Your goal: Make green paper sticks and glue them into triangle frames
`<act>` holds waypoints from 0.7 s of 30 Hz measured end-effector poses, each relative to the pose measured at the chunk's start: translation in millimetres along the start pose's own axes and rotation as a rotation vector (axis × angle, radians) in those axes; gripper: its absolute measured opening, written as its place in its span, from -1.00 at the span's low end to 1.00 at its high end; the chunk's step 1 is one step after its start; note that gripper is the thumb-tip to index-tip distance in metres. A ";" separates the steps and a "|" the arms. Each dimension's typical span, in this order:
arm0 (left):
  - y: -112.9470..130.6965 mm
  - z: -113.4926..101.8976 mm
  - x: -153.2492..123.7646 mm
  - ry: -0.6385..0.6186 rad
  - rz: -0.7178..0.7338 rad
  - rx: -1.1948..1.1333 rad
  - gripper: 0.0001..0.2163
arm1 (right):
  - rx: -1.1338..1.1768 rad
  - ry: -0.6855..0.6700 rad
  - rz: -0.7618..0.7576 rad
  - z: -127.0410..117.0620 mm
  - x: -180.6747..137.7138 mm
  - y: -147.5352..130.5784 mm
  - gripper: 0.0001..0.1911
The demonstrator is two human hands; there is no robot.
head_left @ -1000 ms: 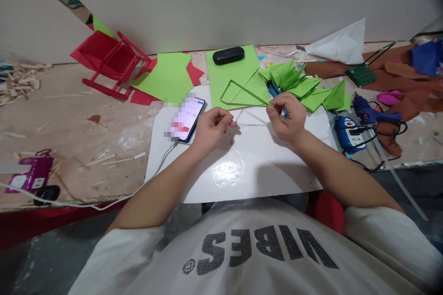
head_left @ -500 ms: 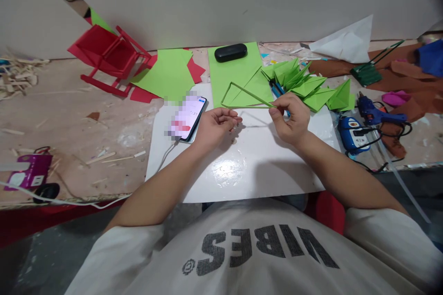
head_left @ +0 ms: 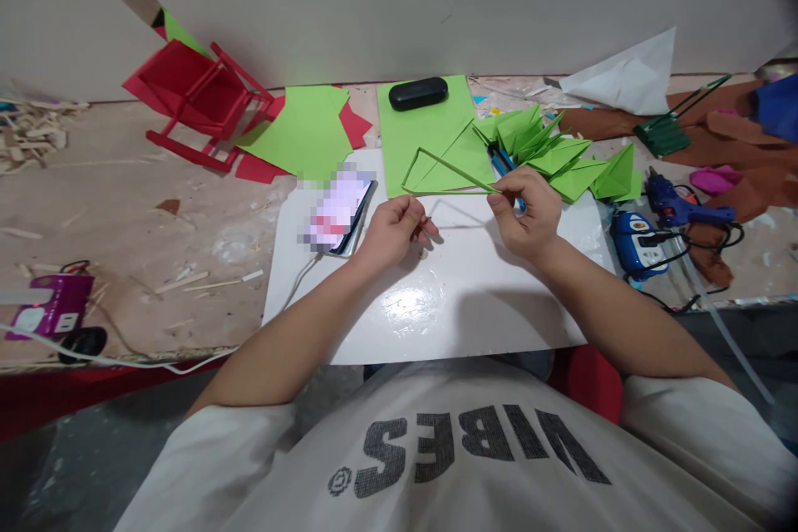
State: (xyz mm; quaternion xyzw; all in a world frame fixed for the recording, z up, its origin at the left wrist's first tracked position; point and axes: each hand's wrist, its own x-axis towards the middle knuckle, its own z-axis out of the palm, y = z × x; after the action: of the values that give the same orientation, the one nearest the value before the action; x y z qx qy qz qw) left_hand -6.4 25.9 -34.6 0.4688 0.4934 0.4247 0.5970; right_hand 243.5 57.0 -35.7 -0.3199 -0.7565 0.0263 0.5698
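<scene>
My right hand pinches one corner of a thin green triangular frame, which looks like folded paper strip. The frame's far end points left, above a sheet of green paper. To the lower left, my left hand has its thumb and forefinger pressed together, apart from the frame; whether a small thing lies between them I cannot make out. A lit phone with a cable lies left of that hand. Folded green paper pieces and a blue-and-black tool lie beyond my right hand.
A white board lies under my hands. At the left stand a small red chair and a purple device. A black case rests at the back. A blue glue gun and a blue power box sit at the right.
My left thumb and forefinger have come together, and that hand has turned slightly. My right hand and the green frame have hardly moved.
</scene>
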 end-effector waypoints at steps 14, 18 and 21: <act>80.7 -71.5 -13.5 0.238 0.145 1.341 -0.51 | 0.041 -0.016 0.013 -3.6 2.3 0.4 -0.89; 79.8 -74.0 -8.8 0.177 0.043 1.400 -0.47 | 0.051 0.004 0.001 -2.7 3.2 -0.9 -0.90; 77.2 -69.4 -5.2 0.127 0.011 1.485 -0.47 | 0.070 0.017 -0.013 -2.0 4.4 -2.4 -0.93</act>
State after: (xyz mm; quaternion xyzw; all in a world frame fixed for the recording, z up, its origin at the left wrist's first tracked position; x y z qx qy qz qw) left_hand -79.2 46.1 36.8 0.7258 0.6817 0.0089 0.0914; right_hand 243.5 56.7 -30.3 -0.2949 -0.7524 0.0464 0.5872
